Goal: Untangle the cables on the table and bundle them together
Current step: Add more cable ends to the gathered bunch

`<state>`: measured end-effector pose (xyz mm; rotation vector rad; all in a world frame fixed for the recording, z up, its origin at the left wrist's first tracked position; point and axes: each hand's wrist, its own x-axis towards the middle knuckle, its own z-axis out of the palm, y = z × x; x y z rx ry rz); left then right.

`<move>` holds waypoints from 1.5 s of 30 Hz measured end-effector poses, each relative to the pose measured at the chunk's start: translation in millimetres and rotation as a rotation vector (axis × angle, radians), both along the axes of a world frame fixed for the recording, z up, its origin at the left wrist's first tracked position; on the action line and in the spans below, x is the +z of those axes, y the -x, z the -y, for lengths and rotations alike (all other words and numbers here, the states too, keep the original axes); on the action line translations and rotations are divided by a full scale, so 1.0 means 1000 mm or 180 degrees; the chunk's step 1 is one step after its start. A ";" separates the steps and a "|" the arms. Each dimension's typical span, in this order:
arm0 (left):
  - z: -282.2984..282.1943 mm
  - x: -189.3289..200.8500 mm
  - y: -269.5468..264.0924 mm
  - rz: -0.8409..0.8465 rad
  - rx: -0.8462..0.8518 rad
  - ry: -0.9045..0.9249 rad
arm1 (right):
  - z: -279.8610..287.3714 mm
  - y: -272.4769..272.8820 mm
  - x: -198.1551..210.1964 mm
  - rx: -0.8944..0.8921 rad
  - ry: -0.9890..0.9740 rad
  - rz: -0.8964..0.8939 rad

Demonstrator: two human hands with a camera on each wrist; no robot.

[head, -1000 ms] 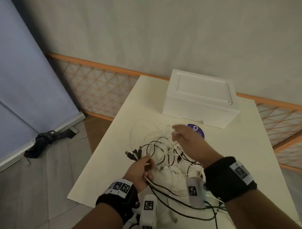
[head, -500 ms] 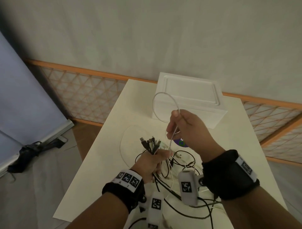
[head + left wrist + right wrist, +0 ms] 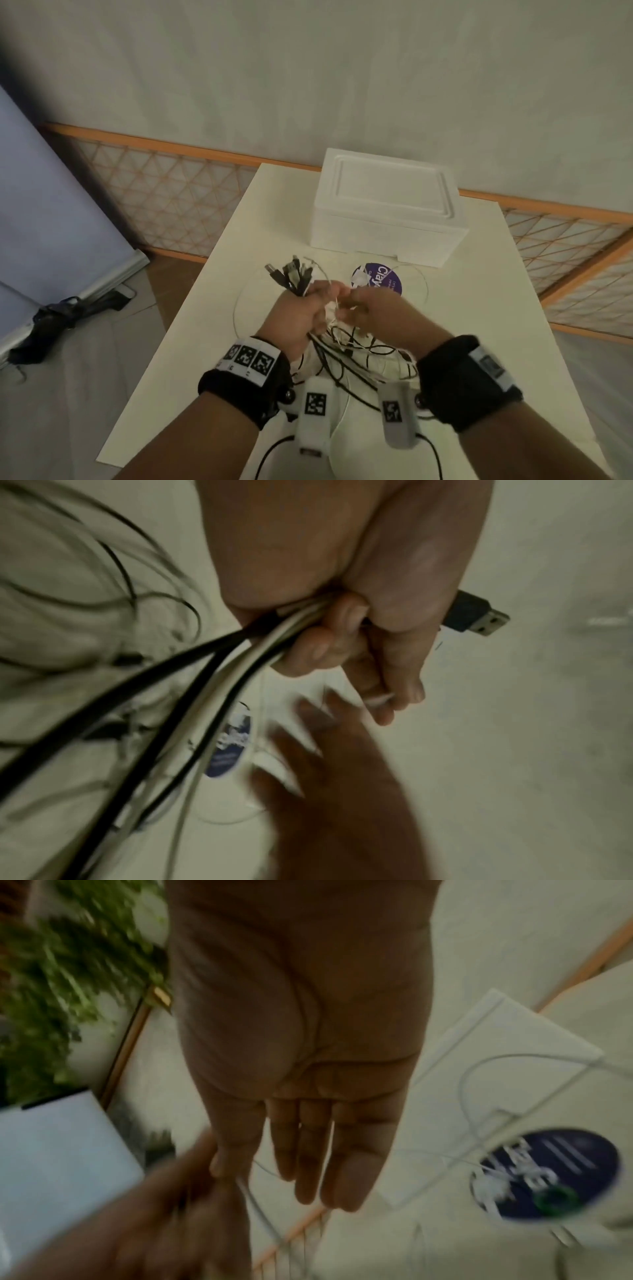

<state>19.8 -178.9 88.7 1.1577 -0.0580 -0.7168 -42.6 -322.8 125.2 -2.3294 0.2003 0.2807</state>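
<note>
My left hand [image 3: 298, 315] grips a bundle of black and white cables [image 3: 219, 669] in its fist, held above the table. Several plugs [image 3: 291, 274] stick out past the fingers, one of them a black USB plug [image 3: 476, 615]. The rest of the cables [image 3: 359, 353] hang down in a loose tangle onto the table. My right hand [image 3: 376, 315] is right beside the left, fingertips meeting it. Its fingers [image 3: 308, 1150] lie straight, and the thumb is next to a thin white cable [image 3: 462, 1091] that loops over the table.
A white foam box [image 3: 387, 205] stands at the far end of the cream table [image 3: 479, 308]. A round purple disc [image 3: 380, 277] lies in front of it. The table's left edge drops to the floor, where a black object [image 3: 68, 311] lies.
My right hand has come down from holding a raised white cable loop and now meets the left hand with straight fingers. The left hand has lifted the bundle higher.
</note>
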 end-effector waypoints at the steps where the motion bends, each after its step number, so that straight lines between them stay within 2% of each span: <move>1: 0.002 0.008 -0.001 -0.0017 -0.0005 0.0172 | -0.008 0.002 -0.007 0.0112 0.0097 0.0040; 4: 0.003 0.012 -0.002 0.0070 0.0011 0.0173 | -0.019 0.003 -0.016 0.0016 0.0035 0.0286; 8: -0.007 -0.004 0.006 0.0048 -0.0122 -0.0140 | -0.013 0.004 0.004 -0.0827 -0.1191 0.0691; 11: -0.010 -0.013 0.011 -0.0088 -0.0035 -0.0318 | -0.005 0.009 0.012 -0.1108 -0.1559 0.0938; 17: -0.010 -0.011 0.013 -0.0064 0.0259 -0.0202 | -0.001 0.023 0.000 -0.1552 -0.1964 0.1018; 20: -0.011 -0.010 0.015 -0.0147 0.0418 -0.0072 | -0.003 0.029 -0.006 -0.1671 -0.1761 0.1096; 24: -0.012 -0.008 0.018 -0.0401 0.0504 0.0228 | -0.015 0.032 -0.011 -0.1533 -0.1539 0.0944; 32: -0.015 -0.009 0.029 -0.0318 0.0286 0.0314 | -0.039 0.033 -0.013 -0.1096 -0.1898 0.0981; 36: -0.025 -0.009 0.028 -0.0956 0.0682 0.0830 | -0.033 0.039 0.001 -0.1448 -0.2625 0.1426; 40: -0.045 -0.022 0.022 -0.1195 0.0992 0.0790 | -0.005 0.053 0.031 -0.1692 -0.3339 0.1979; 45: -0.066 -0.046 0.023 -0.1271 0.1456 0.0454 | 0.042 0.089 0.040 -0.2277 -0.3196 0.2333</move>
